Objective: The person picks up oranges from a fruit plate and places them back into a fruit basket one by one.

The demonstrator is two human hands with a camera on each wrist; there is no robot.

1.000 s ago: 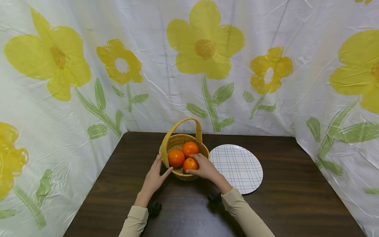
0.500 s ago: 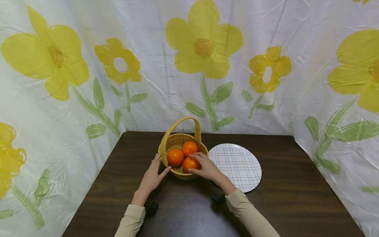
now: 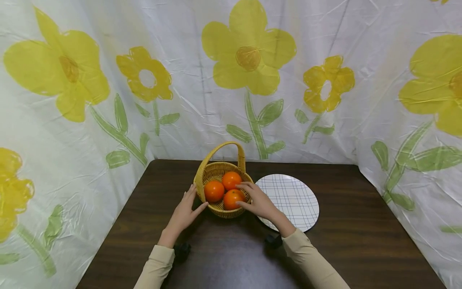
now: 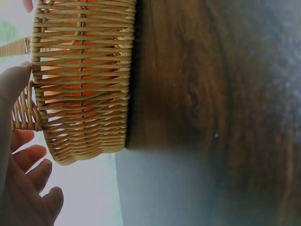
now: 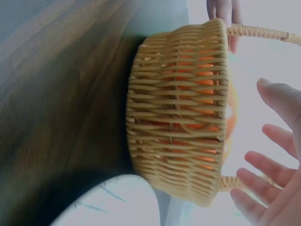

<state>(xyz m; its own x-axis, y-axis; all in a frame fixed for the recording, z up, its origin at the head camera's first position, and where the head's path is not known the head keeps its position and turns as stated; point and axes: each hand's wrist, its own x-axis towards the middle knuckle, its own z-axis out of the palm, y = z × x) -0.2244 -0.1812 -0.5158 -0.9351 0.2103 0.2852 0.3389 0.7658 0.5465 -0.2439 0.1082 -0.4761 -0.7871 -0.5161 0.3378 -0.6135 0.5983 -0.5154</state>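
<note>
A yellow wicker basket (image 3: 225, 214) with an arched handle stands on the dark table, holding three oranges: one at the left (image 3: 214, 191), one at the back (image 3: 231, 180) and one at the front (image 3: 233, 199). My left hand (image 3: 182, 212) is at the basket's left side, thumb near the front rim and fingers extended beside the handle's base. Over the right rim is my right hand (image 3: 261, 204), fingers spread and loosely bent beside the front orange. In the right wrist view, a gap shows between that hand's thumb (image 5: 277, 96) and the basket.
A round white plate (image 3: 288, 198) with a dark grid pattern lies just right of the basket, partly under my right forearm. Behind the table (image 3: 346, 249) hangs a white curtain (image 3: 195, 132) printed with yellow flowers.
My right hand has drawn back to the right, coming off the front orange, which stays in the basket. The left hand has barely moved along the basket's side.
</note>
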